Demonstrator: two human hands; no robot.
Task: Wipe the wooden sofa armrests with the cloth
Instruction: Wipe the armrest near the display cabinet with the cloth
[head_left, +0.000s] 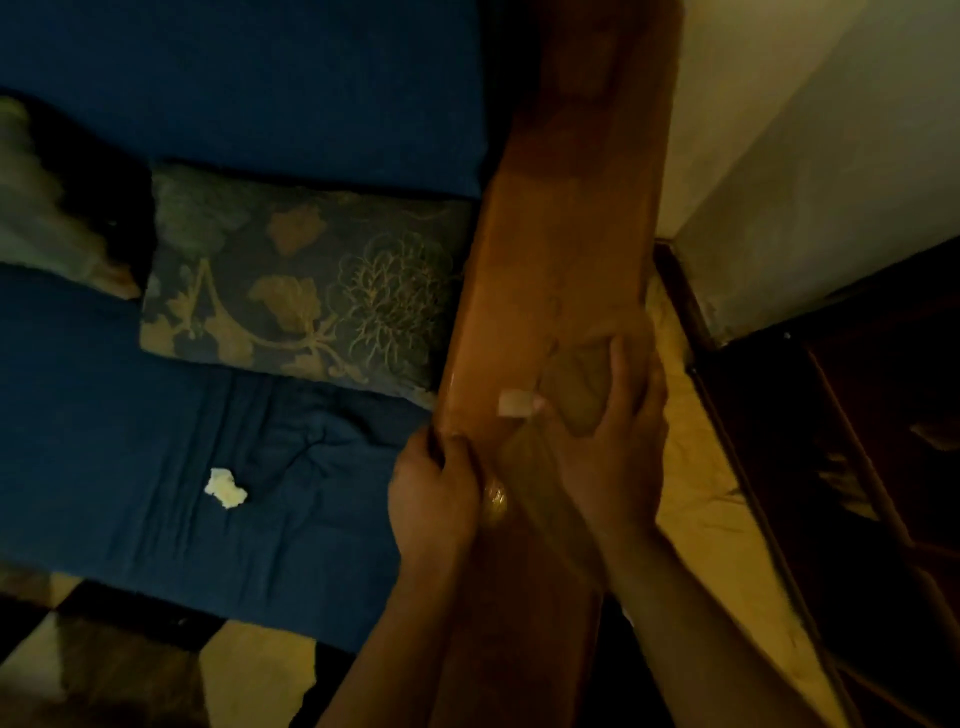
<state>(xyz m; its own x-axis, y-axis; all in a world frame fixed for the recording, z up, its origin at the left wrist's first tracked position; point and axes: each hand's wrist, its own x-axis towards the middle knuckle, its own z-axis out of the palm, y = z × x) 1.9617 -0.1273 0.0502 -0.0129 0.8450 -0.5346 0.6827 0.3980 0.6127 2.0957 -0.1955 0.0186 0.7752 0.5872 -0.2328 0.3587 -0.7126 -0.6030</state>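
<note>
"Bracing, is that left hand?"
"Yes, fingers curled on the armrest edge, seven o'clock of the cloth. The right hand fingers grip it, pressed to the wood, likely for firm strokes."

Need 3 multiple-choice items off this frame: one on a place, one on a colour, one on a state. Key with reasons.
1. Where does the crumpled white scrap lie?
A. on the sofa seat
B. on the floor
C. on a table

2. What colour is the sofa seat?
A. red
B. blue
C. grey

3. What is the left hand doing?
A. hanging free
B. gripping the edge of the armrest
C. holding a cup

Key:
1 A, the scrap sits on the seat fabric, nearer the camera than the patterned cushion.
2 B, the seat fabric is dark blue.
3 B, its fingers curl over the armrest's left edge, while the right hand holds the cloth on top.
</note>
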